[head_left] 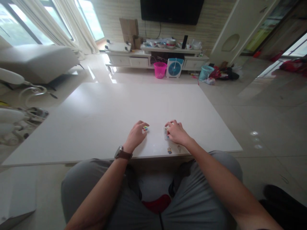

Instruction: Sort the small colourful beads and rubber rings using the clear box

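Note:
My left hand point(137, 136), with a watch point(122, 153) on its wrist, rests at the table's near side. Its fingers and thumb curl around a small multi-coloured object point(145, 128) whose kind is too small to tell. To the right, my right hand point(177, 132) bends its fingers over a small pale, see-through box point(165, 134) and grips it; the fingers hide much of the box. Something coloured shows at the box beneath the fingertips. Just below that hand, a small cartoon-figure sticker or cutout point(169, 150) and a greyish one point(179, 149) lie flat near the edge.
The white table point(107, 108) has its near edge just above my knees. Beyond it stand a pink basket point(160, 69), a blue-and-white box fan point(175, 67) and a blue basket point(206, 72), before a TV cabinet point(120, 60). White chairs point(11, 115) stand at the left.

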The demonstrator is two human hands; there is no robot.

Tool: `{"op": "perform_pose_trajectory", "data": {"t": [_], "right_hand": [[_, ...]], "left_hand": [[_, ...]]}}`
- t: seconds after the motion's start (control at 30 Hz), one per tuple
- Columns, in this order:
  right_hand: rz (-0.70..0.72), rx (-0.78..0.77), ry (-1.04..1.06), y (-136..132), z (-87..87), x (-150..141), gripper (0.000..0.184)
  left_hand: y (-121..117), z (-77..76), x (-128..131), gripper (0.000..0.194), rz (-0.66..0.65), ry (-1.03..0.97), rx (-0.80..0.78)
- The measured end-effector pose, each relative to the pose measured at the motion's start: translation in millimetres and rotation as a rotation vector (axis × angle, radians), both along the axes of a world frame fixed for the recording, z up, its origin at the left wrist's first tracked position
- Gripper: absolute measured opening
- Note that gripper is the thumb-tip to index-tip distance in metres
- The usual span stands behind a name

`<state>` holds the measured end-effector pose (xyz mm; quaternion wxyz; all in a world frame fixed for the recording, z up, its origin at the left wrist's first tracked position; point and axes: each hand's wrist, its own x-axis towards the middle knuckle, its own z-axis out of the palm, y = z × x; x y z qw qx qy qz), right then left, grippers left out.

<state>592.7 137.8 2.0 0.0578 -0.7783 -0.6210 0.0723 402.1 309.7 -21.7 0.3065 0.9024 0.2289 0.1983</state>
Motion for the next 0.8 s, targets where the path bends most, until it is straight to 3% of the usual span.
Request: {"op": "perform_pose_trajectory", "data": {"t": [0.23,0.37,0.67,0.73,0.8], "right_hand": [[-0.116,0.227,0.253,6.7,0.8,-8.7,0.009],[-0.087,0.269,0.379,9.6,-5.0,-18.0,0.010],[-0.087,0.292,0.442,12.8,-11.6,-27.1,0.007],[-0.103,0.297,0.421,12.4,-9.8,-27.7,0.002],[-0.119,0.301,0.398,11.4,-7.5,-28.4,0.009]], "left_hand": [[-33.8,8.1,10.2,0.020,-0.204,-0.093,-0.096],[-44.4,7.0,13.1,0.010,-0.300,-0.113,-0.071],[-37.4,6.0,11.6,0.004,-0.286,-0.121,-0.014],[-28.6,9.5,9.1,0.005,-0.239,-0.087,-0.014],[-15.5,12.1,4.7,0.006,-0.141,-0.032,-0.011]]}}
